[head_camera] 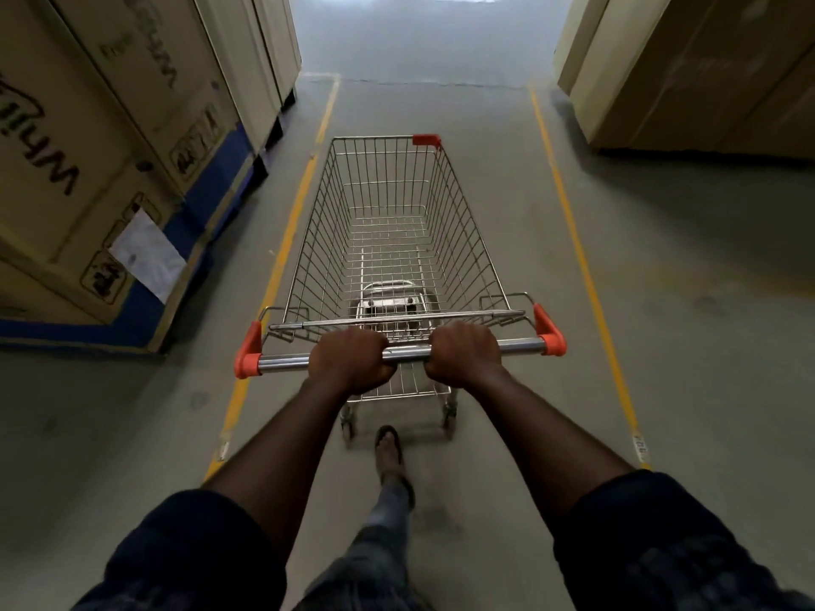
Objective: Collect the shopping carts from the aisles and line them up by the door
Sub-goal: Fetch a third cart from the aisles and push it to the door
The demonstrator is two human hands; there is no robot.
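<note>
Left hand (348, 362): curled round the handle bar (520, 346)
Right hand (464, 354): grips the same bar
Shopping cart (388, 222): between yellow floor lines (286, 240)

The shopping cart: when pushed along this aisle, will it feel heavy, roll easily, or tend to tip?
Probably light: the shopping cart has an empty wire basket. It should roll easily on its wheels over the smooth floor. The left hand and right hand grip the handle bar near its middle, so steering may be loose.
</note>
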